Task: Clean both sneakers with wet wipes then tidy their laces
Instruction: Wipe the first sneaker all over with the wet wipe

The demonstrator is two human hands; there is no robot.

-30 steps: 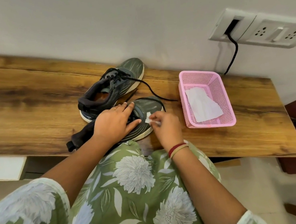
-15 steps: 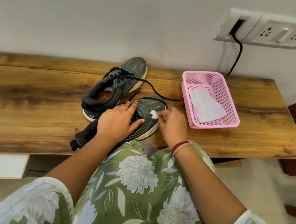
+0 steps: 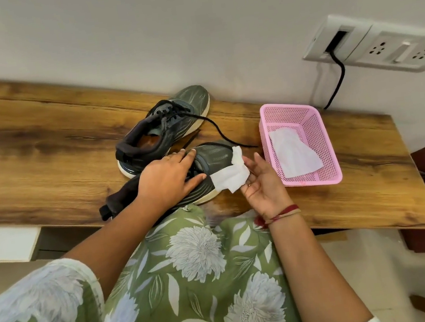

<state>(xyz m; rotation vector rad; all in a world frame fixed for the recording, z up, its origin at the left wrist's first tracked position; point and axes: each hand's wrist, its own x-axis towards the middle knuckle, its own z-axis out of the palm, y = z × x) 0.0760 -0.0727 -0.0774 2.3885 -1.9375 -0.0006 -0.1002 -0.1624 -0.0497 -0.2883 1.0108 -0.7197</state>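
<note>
Sneaker (image 3: 213, 158) laces hidden under flat left hand (image 3: 167, 177); right hand (image 3: 260, 184) holds wipe (image 3: 231, 177).

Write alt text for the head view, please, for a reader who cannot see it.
A person's left hand rests flat on the near sneaker on a wooden table while the right hand holds a wet wipe against its toe. The second sneaker sits behind, and a pink basket holding another wipe stands to the right.
</note>
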